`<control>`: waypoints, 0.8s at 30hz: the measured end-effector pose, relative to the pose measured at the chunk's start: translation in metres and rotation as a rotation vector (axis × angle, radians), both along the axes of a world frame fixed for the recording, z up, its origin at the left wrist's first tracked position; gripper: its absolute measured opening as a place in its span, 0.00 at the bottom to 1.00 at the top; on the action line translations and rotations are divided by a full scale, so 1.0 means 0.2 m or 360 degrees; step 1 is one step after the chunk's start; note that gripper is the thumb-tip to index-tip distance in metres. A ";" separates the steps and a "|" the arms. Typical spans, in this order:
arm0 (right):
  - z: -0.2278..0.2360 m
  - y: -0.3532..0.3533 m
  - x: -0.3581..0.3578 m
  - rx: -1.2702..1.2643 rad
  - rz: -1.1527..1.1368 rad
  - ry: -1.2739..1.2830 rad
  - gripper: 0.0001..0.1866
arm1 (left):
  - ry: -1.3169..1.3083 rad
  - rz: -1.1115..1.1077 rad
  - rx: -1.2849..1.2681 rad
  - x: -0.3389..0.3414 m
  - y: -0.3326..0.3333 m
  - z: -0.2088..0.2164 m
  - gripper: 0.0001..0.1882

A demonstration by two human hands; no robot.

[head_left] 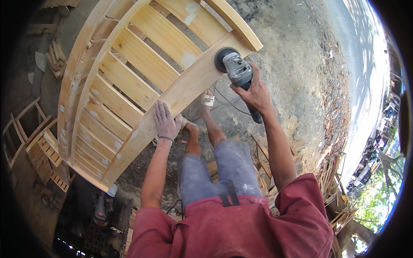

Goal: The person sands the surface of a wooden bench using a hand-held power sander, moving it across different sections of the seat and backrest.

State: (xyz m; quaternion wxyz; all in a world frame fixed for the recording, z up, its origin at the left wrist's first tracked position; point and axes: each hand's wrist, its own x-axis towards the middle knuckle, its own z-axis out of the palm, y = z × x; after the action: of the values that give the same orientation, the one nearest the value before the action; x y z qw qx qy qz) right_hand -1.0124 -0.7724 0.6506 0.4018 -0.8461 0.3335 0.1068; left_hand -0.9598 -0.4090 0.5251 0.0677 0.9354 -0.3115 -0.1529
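A long slatted wooden bench (167, 88) of pale bare wood stretches from the lower left to the upper middle, with whitish filler patches on its slats and rail. My right hand (256, 92) is wrapped round the body of an angle grinder (238, 71). The grinder's round dark disc (224, 59) rests against the front rail near the bench's right end. My left hand (165, 121) lies flat on the same rail, lower down, with fingers stretched out and a dark band at the wrist.
A cord (230, 103) runs from the grinder across the ground. Wood scraps (264, 157) lie to the right of my legs. Unfinished wooden furniture (43, 146) stands at the left. Another power tool (100, 210) lies at the lower left. A pale road (365, 86) passes at the far right.
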 end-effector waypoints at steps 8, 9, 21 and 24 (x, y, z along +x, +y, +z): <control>-0.01 -0.16 0.04 -0.0010 -0.0105 -0.0093 0.49 | 0.0068 -0.0358 -0.0153 0.13 -0.53 -0.02 0.45; -0.01 -0.16 0.04 -0.0023 -0.0102 -0.0096 0.48 | 0.0077 -0.0378 -0.0169 0.15 -0.57 -0.03 0.45; 0.01 -0.03 -0.16 0.0037 -0.0281 0.0037 0.49 | -0.0018 -0.0614 -0.0210 0.20 -0.53 -0.05 0.41; -0.01 0.13 -0.13 0.0012 -0.0151 0.0009 0.48 | -0.0017 -0.0589 -0.0142 0.16 -0.37 -0.06 0.41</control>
State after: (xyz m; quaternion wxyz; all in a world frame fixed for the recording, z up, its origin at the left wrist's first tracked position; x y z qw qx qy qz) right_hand -1.0375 -0.7472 0.6480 0.4086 -0.8276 0.3739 0.0914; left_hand -0.9268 -0.4836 0.5135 0.0781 0.8591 -0.4850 -0.1437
